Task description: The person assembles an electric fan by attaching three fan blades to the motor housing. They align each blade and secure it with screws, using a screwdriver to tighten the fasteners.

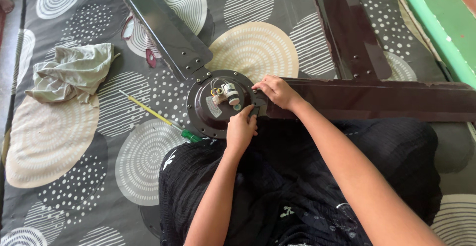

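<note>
A dark brown ceiling fan motor (210,114) lies on a patterned sheet, with a small white capacitor and wires (225,93) on its top. One blade (163,25) runs to the upper left; another blade (386,99) stretches right. My left hand (241,129) presses on the motor's right rim where that blade's bracket joins it, fingers curled. My right hand (275,91) rests on the same joint from above, fingertips on the rim. What the fingers pinch is hidden.
A third dark blade (347,23) lies loose at the upper right. A screwdriver (158,117) with a yellow shaft and green handle lies left of the motor. A crumpled pale green cloth (74,72) sits at the left. Green edge (436,28) at right.
</note>
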